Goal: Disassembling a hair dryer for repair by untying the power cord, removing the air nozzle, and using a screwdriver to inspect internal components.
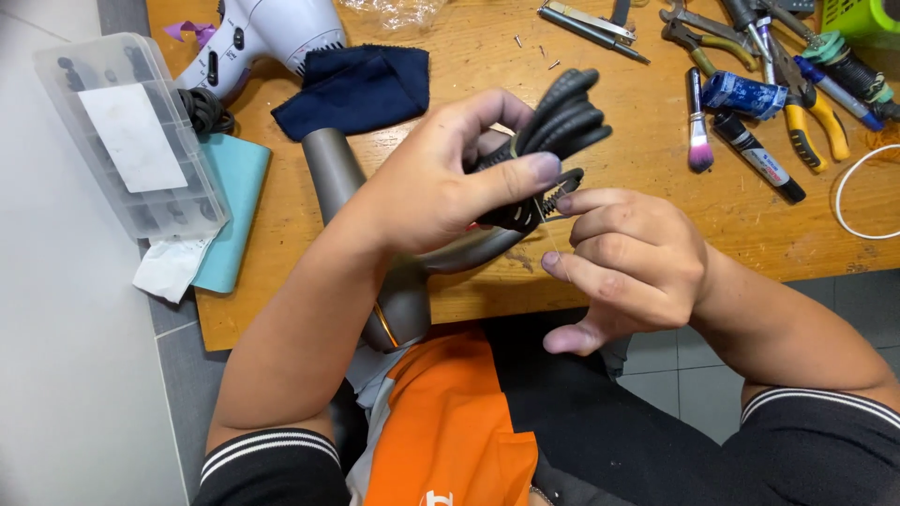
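We see left hand (pixel 441 187) gripping coiled black cord (pixel 562 117) of grey hair dryer (pixel 375 253); right hand (pixel 623 262) pinching wire tie (pixel 553 201). Cord bundled, tie unfastened.

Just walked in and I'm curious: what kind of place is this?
Probably a small-appliance repair bench. Pliers and other hand tools lie on a worn wooden table, a white hair dryer waits at the back, and the left hand holds a grey dryer's bundled cord.
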